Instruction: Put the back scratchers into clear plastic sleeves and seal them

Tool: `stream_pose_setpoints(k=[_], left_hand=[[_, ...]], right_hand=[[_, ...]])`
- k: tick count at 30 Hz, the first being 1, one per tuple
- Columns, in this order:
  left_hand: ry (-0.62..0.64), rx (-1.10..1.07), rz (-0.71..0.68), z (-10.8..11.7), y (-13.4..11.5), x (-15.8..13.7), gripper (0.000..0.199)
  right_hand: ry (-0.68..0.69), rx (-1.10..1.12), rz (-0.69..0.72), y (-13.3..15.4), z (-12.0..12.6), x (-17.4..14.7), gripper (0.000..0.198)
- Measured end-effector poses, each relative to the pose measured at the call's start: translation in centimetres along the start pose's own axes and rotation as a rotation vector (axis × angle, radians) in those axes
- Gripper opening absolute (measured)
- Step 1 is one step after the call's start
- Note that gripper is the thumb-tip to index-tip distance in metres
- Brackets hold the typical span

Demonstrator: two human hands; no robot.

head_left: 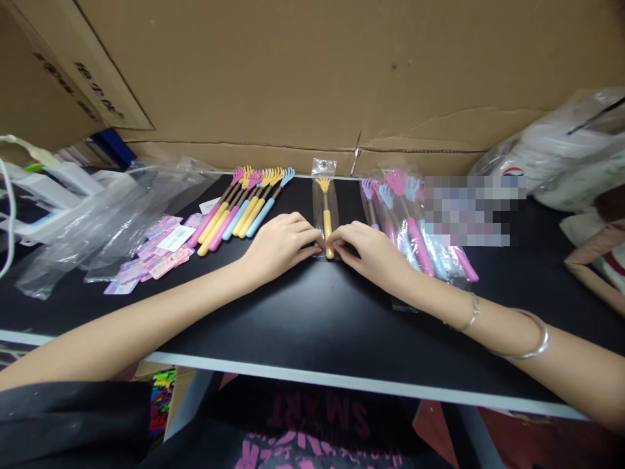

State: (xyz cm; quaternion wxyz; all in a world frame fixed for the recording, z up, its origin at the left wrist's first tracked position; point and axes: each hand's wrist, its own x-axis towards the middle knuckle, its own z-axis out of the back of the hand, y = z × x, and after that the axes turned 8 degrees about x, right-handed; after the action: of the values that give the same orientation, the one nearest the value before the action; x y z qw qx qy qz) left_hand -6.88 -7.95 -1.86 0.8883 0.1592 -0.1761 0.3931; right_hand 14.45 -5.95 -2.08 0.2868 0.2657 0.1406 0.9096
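A yellow back scratcher (327,221) lies inside a clear plastic bag (318,195) at the middle of the table, claw end away from me. My left hand (286,242) pinches the bag's lower left edge, thumb and forefinger together. On the other side, my right hand (364,251) has its fingers closed on the lower right edge, close to the handle's end. Left of the bag lie several loose back scratchers (241,212) in pink, yellow and blue. To the right is a pile of bagged back scratchers (415,228) in purple, pink and blue.
Printed cards (156,251) are scattered at the left, beside empty clear bags (117,215). A white plastic rack (63,195) stands at the far left. Cardboard (312,78) walls the table's back. Bagged white containers (547,156) sit at the back right. The table's front edge (342,381) is pale.
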Motion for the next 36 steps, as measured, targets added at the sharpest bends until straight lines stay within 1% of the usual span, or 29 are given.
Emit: stream_pose_setpoints(k=[6,13,20,22,25,29,33,36], left_hand=[[-0.051,0.073,-0.116,0.4,0.3,0.1,0.021],[-0.012,0.119,-0.186,0.9,0.2,0.0,0.025],[0.037,0.142,-0.237,1.3,0.3,0.0,0.027],[0.068,0.149,-0.262,1.5,0.4,0.0,0.027],[0.139,0.157,-0.295,1.9,0.6,-0.1,0.029],[0.219,0.125,-0.287,2.5,0.7,-0.2,0.033],[0.257,0.107,-0.286,2.7,0.7,-0.2,0.036],[0.261,0.107,-0.282,2.8,0.6,-0.1,0.036]], right_hand=[[0.028,-0.052,0.027,0.2,0.7,-0.8,0.013],[0.117,-0.083,0.144,-0.1,2.2,-0.9,0.025],[0.169,-0.126,0.192,-0.2,2.6,-1.0,0.032],[0.210,-0.139,0.187,-0.1,2.8,-1.1,0.033],[0.323,-0.160,0.147,-0.1,3.2,-1.5,0.039],[0.481,-0.173,0.092,-0.2,3.5,-2.2,0.057],[0.548,-0.195,0.064,0.0,3.6,-2.6,0.068],[0.553,-0.203,0.053,0.2,3.6,-2.7,0.072]])
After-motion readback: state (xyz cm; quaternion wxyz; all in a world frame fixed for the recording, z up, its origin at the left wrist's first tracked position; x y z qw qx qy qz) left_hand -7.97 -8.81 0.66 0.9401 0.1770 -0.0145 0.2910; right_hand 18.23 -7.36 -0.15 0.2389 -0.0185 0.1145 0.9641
